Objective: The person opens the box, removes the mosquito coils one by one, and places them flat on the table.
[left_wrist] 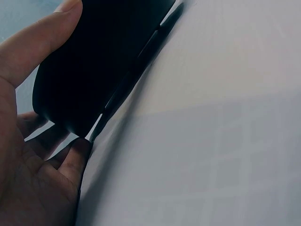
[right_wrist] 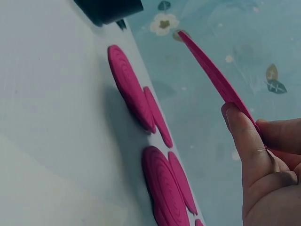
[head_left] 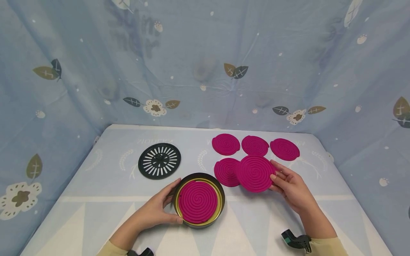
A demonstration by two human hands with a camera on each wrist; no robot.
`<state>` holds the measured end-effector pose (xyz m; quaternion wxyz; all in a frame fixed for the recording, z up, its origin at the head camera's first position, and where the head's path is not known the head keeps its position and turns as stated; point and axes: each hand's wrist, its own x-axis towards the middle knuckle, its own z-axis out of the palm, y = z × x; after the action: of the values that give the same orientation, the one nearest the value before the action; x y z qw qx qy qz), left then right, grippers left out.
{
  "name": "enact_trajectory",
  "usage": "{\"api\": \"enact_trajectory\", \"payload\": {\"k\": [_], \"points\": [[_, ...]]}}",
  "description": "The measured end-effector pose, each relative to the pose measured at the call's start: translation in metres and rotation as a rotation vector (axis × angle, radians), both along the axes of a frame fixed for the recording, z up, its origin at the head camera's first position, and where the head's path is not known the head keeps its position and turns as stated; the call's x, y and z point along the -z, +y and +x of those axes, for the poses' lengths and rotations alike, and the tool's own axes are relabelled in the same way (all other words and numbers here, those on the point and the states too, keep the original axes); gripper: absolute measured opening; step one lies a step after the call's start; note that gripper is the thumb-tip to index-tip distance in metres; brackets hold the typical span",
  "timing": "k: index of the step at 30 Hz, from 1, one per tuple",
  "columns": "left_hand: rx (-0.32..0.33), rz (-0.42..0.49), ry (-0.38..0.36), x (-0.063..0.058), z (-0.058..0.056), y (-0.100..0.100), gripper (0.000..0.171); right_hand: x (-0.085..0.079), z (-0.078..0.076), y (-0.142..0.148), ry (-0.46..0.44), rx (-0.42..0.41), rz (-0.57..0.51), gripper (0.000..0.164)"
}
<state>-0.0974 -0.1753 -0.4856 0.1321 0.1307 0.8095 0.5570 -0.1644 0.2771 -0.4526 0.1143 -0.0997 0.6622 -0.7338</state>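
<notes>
My left hand (head_left: 157, 210) grips the side of a round black container (head_left: 221, 192) with a yellow inside. Its thumb is at the near rim and its fingers are round the far left side. A magenta spiral-patterned coaster (head_left: 198, 201) lies in the container. In the left wrist view the dark container wall (left_wrist: 99, 61) is between thumb and fingers. My right hand (head_left: 293, 186) pinches another magenta coaster (head_left: 255, 173) by its right edge, raised off the table; the right wrist view shows this coaster (right_wrist: 214, 75) nearly edge-on.
Behind the held coaster, magenta coasters lie on the table: a back row with a left (head_left: 225, 144), a middle (head_left: 255, 145) and a right coaster (head_left: 284, 149), and a nearer coaster (head_left: 225, 172). A black slotted disc (head_left: 159, 161) lies back left. Patterned blue cloth (head_left: 205, 71) hangs behind.
</notes>
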Motion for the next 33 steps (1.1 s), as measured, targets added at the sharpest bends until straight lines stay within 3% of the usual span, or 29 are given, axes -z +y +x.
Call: {"api": "enact_trajectory", "payload": {"k": [12,23,33], "points": [[0.005,0.005,-0.006,0.001,0.0,0.001,0.124,0.004,0.008,0.037,-0.001,0.103,-0.066,0.063],[-0.006,-0.007,0.004,-0.001,0.001,0.001,0.124,0.019,0.012,0.059,0.014,0.179,-0.208,0.058],[-0.008,-0.009,-0.002,0.0,0.0,0.001,0.124,0.024,0.013,0.077,-0.058,0.309,-0.251,0.072]]}}
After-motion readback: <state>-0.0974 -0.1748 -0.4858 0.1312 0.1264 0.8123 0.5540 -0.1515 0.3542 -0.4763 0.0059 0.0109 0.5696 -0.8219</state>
